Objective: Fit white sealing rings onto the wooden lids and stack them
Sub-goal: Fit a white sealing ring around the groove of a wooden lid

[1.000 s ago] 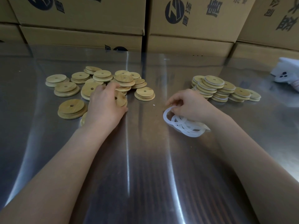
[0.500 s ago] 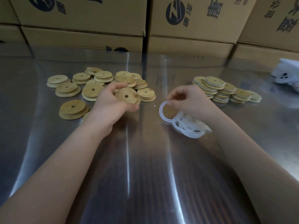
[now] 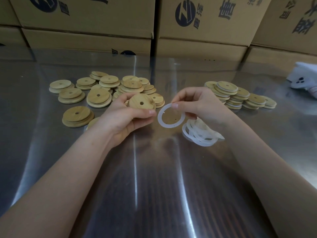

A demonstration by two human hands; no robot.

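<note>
Reflective metal table (image 3: 154, 186), printed cardboard boxes (image 3: 85, 23) stacked behind. My left hand (image 3: 123, 117) grips a round, centre-drilled wooden lid (image 3: 141, 103) by its rim. My right hand (image 3: 200, 105) pinches a thin white sealing ring (image 3: 169, 126) just beside it.

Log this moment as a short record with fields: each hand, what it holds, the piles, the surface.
Left hand: holds a round wooden lid with a centre hole, off the table
Right hand: pinches a flat white sealing ring beside that lid, not yet fitted
Spare rings: loose pile of white rings on the table by the right wrist
Bare lids: scattered wooden lids, left side
Finished lids: stacks of ringed lids, right side
Surface: shiny steel table
Behind: cardboard boxes
</note>
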